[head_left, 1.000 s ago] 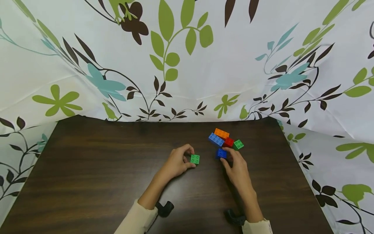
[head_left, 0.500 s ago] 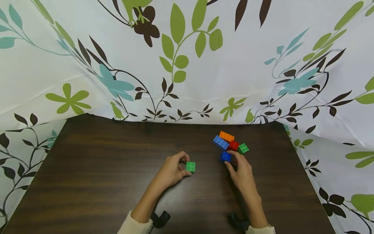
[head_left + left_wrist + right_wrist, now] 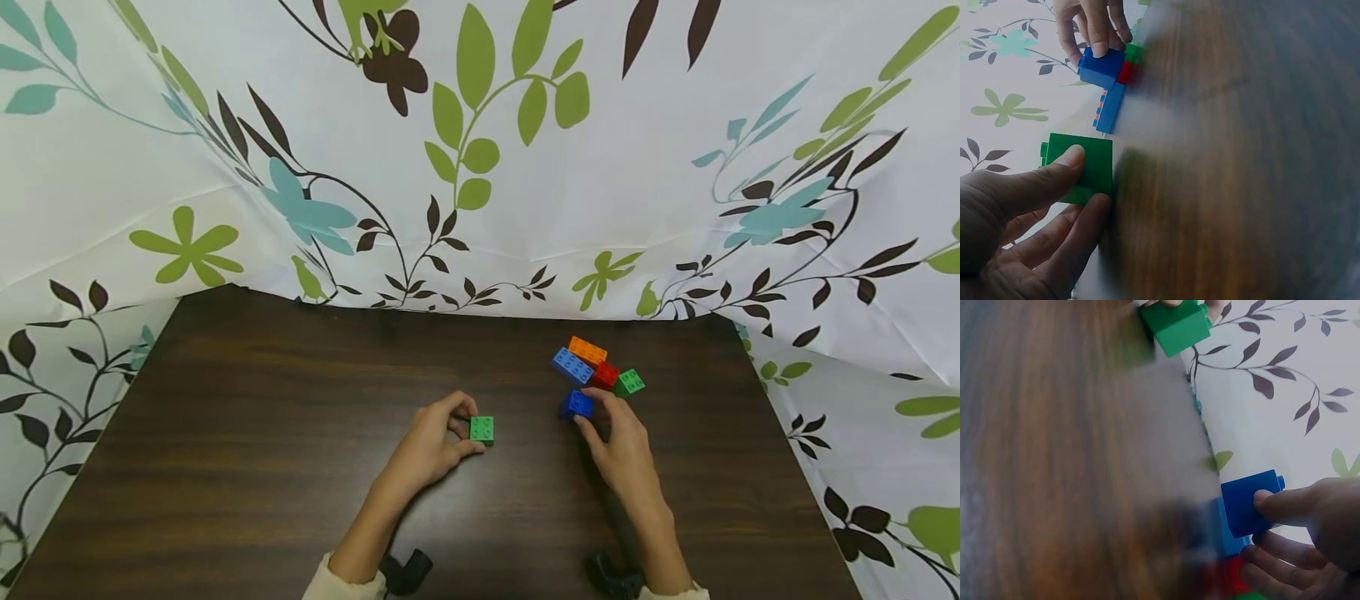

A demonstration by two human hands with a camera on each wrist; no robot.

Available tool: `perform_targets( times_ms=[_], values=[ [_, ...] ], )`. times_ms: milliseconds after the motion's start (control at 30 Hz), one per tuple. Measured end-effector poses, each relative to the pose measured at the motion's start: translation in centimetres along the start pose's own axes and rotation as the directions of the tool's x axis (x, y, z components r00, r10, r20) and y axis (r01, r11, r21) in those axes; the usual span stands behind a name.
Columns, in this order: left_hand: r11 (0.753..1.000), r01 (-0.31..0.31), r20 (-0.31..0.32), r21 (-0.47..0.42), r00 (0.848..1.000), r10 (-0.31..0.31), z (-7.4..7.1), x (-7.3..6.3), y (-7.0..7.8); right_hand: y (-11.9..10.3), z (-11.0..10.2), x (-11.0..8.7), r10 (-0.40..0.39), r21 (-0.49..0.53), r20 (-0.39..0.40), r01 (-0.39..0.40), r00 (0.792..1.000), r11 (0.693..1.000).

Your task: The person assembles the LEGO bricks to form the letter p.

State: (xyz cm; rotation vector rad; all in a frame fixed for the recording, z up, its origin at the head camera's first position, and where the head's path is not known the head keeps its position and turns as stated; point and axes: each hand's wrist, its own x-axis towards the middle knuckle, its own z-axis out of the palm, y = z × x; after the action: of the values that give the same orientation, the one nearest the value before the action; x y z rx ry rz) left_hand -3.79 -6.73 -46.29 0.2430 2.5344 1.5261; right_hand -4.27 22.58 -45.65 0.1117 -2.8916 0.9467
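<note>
Over the table (image 3: 285,417), our left hand (image 3: 431,435) pinches a green brick (image 3: 482,429), our right hand (image 3: 624,442) a dark blue brick (image 3: 576,405), each spread just brick-wide — best we leave the studs (image 3: 1281,482) uncovered.

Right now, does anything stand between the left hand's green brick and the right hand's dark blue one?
Nothing visible does; only tabletop separates the held green brick from the dark blue brick. The other bricks lie farther back.
</note>
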Motion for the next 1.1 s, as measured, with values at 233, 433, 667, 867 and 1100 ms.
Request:
perform_targets(
  times_ms=[233,433,667,867,1100],
  values=[
    [0.999,-0.021,-0.018,0.049,1.0,0.021,0.0,0.0,0.1,-1.7,-0.4,0.1,-0.057,0.018,0.012,0.056,0.998,0.998],
    [1.0,-0.008,-0.026,0.023,1.0,0.009,0.0,-0.2,-0.1,-3.4,-0.2,0.1,-0.125,0.043,0.01,0.124,0.992,0.991],
    [1.0,-0.014,-0.037,-0.011,0.999,0.013,-0.2,-0.3,-0.5,-5.1,0.3,0.3,-0.164,0.085,0.049,0.159,0.985,0.984],
    [0.999,-0.016,-0.034,-0.028,0.999,0.015,-0.1,-0.2,-0.7,-6.3,0.9,0.3,-0.203,0.087,0.072,0.197,0.976,0.977],
    [0.999,-0.011,-0.026,-0.03,1.0,0.01,-0.2,-0.2,-0.7,-7.6,1.4,0.3,-0.235,0.126,0.098,0.222,0.967,0.967]
  ],
)
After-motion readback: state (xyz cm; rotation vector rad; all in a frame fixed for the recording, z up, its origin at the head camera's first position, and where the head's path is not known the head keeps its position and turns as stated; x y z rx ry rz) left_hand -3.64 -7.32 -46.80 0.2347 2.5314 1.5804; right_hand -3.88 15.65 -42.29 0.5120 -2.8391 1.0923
